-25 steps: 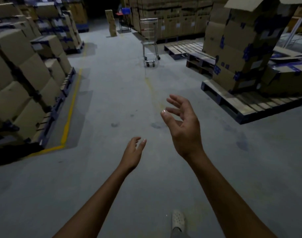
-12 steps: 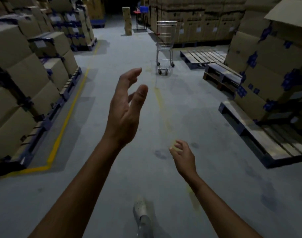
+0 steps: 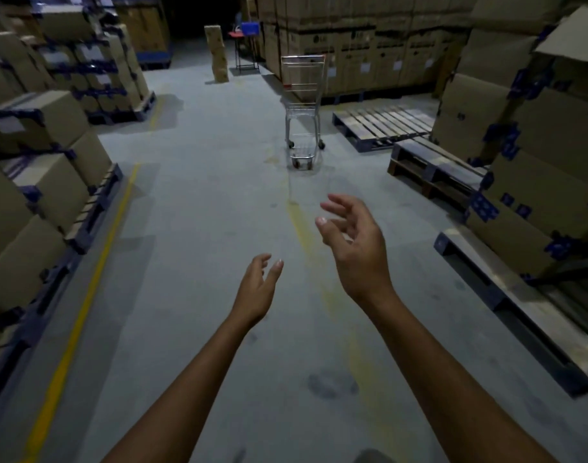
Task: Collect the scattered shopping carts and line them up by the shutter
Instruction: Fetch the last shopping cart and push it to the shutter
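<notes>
Far aisle dark past 12 o'clock, my left hand (image 3: 257,289) and right hand (image 3: 356,248) loose, holding nothing, cart (image 3: 302,108) at 12 o'clock well ahead, floor (image 3: 202,228) bare between, pallets (image 3: 383,127) at 2 o'clock, boxes (image 3: 45,182) at 9.

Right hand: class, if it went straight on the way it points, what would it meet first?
Probably the silver wire shopping cart standing ahead in the aisle. Between it and the empty right hand only bare grey concrete floor shows, though depth is hard to judge.
</notes>
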The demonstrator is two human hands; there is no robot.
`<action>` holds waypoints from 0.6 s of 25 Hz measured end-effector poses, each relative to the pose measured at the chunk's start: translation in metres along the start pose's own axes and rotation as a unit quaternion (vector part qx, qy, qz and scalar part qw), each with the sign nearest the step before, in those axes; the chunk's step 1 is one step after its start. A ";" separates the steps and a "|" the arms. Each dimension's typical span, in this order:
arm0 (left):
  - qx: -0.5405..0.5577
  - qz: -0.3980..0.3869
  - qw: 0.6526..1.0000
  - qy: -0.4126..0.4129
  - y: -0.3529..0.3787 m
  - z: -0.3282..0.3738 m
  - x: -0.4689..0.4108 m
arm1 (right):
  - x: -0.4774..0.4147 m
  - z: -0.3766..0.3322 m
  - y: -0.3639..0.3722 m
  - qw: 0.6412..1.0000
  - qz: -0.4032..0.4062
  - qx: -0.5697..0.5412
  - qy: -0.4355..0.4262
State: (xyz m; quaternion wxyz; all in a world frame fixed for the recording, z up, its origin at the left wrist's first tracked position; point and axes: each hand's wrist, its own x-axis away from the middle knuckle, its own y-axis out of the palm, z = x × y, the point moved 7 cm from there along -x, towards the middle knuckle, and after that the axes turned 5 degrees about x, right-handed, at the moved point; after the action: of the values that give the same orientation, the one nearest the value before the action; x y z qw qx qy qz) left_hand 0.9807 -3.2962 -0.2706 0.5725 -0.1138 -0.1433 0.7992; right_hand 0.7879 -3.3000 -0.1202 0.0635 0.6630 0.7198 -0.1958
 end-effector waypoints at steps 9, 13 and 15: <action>-0.013 -0.009 1.000 -0.008 0.029 -0.013 -0.336 | -0.307 0.141 0.075 1.000 0.019 -0.016 0.001; 0.000 0.028 0.990 0.140 0.007 0.115 -0.486 | -0.469 0.235 0.123 0.996 -0.007 0.018 0.082; 0.015 0.049 0.978 0.202 -0.014 0.162 -0.539 | -0.532 0.281 0.148 0.990 -0.037 0.035 0.132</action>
State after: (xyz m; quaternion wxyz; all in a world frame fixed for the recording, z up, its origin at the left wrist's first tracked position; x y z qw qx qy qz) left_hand 1.1087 -3.8189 -0.1043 0.5511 -0.2713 -0.0068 0.7891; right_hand 0.9455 -3.8908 -0.2202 -0.0621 0.6577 0.7387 -0.1338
